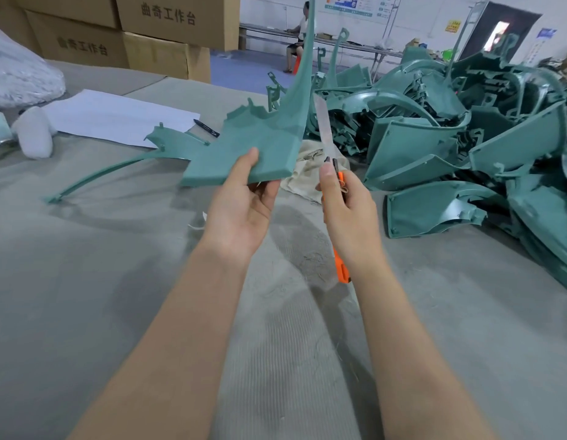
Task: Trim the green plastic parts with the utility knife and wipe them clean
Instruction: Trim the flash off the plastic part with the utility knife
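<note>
The left hand (241,204) is gripping the broad flat end of a green plastic part (263,144), the thumb pressing on its upper face and the fingers curling beneath its near edge. It is holding the part raised above the grey table (117,281), with the part's thin curved arm rising to the top of the view. The right hand (345,211) is closing around the orange handle of the utility knife (326,134), its thumb lying along the handle toward the blade. The long blade is pointing up and away, just beside the right edge of the held part; whether it is touching that edge cannot be told. Both forearms are reaching forward, the hands sitting close together. A beige cloth (307,173) is lying on the table behind the hands. A second green part (168,147) is resting to the left, partly on white paper (117,119) near a marker (207,128), and a pile of green parts (466,138) is spreading to the right.
</note>
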### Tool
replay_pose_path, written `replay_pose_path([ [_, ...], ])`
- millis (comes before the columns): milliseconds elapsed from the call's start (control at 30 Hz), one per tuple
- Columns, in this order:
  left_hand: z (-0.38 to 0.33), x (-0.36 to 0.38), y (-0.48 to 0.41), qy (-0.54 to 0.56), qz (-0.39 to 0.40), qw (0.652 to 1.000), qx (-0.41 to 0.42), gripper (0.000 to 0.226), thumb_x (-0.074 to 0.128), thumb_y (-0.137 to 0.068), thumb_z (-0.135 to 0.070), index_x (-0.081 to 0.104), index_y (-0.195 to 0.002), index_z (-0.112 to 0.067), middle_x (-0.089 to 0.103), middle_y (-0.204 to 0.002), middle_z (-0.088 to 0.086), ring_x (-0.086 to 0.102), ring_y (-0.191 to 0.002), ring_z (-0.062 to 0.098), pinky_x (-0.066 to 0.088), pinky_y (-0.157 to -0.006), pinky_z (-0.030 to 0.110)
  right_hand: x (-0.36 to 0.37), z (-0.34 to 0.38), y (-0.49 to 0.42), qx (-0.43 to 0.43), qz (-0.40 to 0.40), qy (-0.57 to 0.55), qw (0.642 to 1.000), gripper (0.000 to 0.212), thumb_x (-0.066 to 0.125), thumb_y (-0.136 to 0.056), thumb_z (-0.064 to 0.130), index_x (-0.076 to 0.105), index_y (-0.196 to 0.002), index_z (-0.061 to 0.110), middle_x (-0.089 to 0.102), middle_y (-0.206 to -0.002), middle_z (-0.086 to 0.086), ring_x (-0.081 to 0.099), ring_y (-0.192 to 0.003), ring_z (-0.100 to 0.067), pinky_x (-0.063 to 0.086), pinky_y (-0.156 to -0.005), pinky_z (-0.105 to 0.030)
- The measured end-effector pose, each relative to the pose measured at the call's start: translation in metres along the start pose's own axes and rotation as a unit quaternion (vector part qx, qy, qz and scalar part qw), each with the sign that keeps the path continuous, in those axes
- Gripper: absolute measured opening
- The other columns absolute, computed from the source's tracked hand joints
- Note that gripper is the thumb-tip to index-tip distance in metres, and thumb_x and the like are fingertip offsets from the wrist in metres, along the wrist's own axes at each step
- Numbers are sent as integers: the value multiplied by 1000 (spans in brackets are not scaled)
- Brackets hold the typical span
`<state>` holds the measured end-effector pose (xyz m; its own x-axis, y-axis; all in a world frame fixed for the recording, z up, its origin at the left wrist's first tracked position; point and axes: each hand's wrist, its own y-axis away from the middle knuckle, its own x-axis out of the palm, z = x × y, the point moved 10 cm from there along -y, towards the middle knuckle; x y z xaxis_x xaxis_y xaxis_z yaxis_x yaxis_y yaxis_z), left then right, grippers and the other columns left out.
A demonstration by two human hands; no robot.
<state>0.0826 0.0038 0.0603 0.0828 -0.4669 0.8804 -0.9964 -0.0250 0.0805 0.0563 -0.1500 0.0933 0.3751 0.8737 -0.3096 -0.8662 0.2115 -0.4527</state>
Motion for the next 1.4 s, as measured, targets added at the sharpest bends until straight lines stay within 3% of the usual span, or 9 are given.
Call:
replay_pose_path([
  [200,9,6,-1,-61,41,997,-13,13,59,-94,-15,64,-104,-9,74,-91,6,72,-82,13,57,-67,21,2,14,5,-50,-23,4,998,40,53,-91,55,46,-70,23,45,-56,15,43,-53,-7,39,-53,-21],
  [367,3,-4,-3,-133,0,991,29,31,63,-91,-11,56,-120,-5,70,-108,11,72,-82,16,56,-68,23,-4,-5,0,27,-30,-58,998,54,48,-87,64,50,-77,11,49,-66,5,45,-60,-14,41,-61,-34],
  [500,-12,4,-2,-291,17,949,120,17,61,-91,-8,60,-94,-24,71,-87,-10,71,-84,8,57,-68,22,-15,-21,-7,61,-19,41,997,34,64,-87,43,41,-73,24,44,-62,15,41,-55,-2,36,-54,-16],
  [633,-28,4,1,-434,-18,873,220,11,62,-89,-13,59,-89,-24,64,-77,-22,62,-71,-11,52,-71,14,-27,-52,-12,164,26,78,983,18,58,-91,15,40,-86,13,50,-76,-1,65,-75,-28,56,-76,-47],
  [900,-41,-3,-4,-552,-37,801,230,8,61,-92,-18,63,-98,-15,67,-86,-7,62,-77,5,44,-66,14,-37,-73,-1,283,-69,-195,936,57,32,-98,61,53,-84,10,54,-55,-7,47,-37,-16,42,-41,-23],
  [1033,-39,-4,-6,-572,-23,791,218,10,61,-91,-18,64,-101,-16,69,-102,7,64,-94,22,46,-78,26,-60,-51,-4,179,-152,-122,964,37,41,-100,48,45,-81,16,54,-64,-5,57,-51,-17,51,-50,-26],
  [1133,-35,2,-3,-626,-4,743,237,7,60,-92,-19,66,-88,-18,68,-82,4,59,-82,29,46,-72,28,-48,-25,-10,95,-97,-67,988,7,48,-99,20,41,-100,18,55,-82,0,69,-64,-16,59,-70,-39],
  [1233,-34,8,1,-664,0,701,261,20,59,-92,-16,54,-77,-28,50,-63,-11,44,-65,20,32,-52,11,-35,-2,-10,32,-42,-34,998,19,49,-100,16,43,-117,21,54,-78,3,61,-50,-11,58,-59,-37],
  [1400,-37,4,-3,-693,-15,671,263,13,55,-94,-15,62,-87,-24,48,-65,-14,45,-68,18,25,-54,21,-22,18,-6,-3,46,-112,993,16,38,-105,27,54,-107,26,60,-72,0,54,-52,-13,48,-51,-24],
])
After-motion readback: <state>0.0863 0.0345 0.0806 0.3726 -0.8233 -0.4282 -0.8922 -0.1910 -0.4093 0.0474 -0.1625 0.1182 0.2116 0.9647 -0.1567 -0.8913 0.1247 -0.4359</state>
